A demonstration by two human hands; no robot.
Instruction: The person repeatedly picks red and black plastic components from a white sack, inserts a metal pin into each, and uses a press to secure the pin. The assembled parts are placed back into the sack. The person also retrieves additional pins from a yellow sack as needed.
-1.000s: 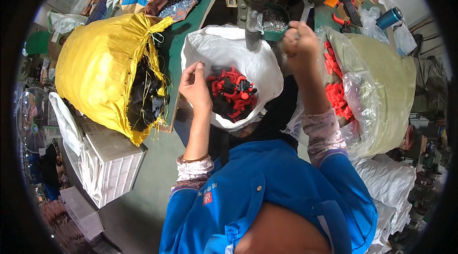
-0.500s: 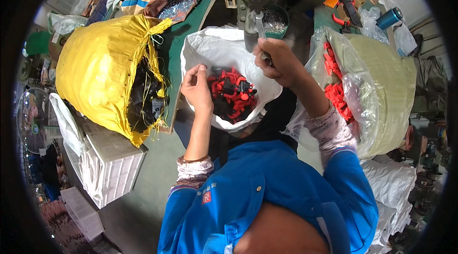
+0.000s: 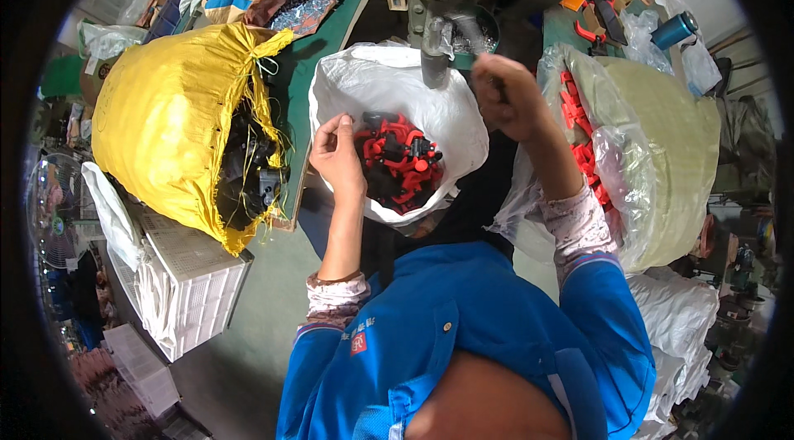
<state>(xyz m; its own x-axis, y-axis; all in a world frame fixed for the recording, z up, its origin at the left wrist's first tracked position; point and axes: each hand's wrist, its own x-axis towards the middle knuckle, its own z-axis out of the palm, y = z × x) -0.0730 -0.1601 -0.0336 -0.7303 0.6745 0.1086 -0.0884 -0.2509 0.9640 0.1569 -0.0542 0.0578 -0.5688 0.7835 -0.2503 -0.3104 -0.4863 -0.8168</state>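
Observation:
A white woven sack (image 3: 451,113) stands open in front of me, holding red and black plastic parts (image 3: 405,163). Over its left rim is my left hand (image 3: 339,160), thumb and fingers drawn together in a pinch; whatever they hold is too small or hidden to make out. My right hand (image 3: 509,97) is raised at the sack's right rim, curled and smeared by motion. From its fist a pale, blurred stick-like tool (image 3: 470,31) points up toward the bench machine (image 3: 434,51). The tool's kind cannot be read.
On the left, a yellow woven sack (image 3: 174,117) spills black parts over the green bench (image 3: 302,68). To the right is a plastic-lined sack (image 3: 678,159) with red parts (image 3: 581,150). Behind the machine's post sits a bowl of small metal pieces (image 3: 488,39). A white crate (image 3: 198,299) stands lower left.
My right hand has moved right and slightly down, away from the machine's post, carrying the pale tool. My left hand has shifted only slightly left.

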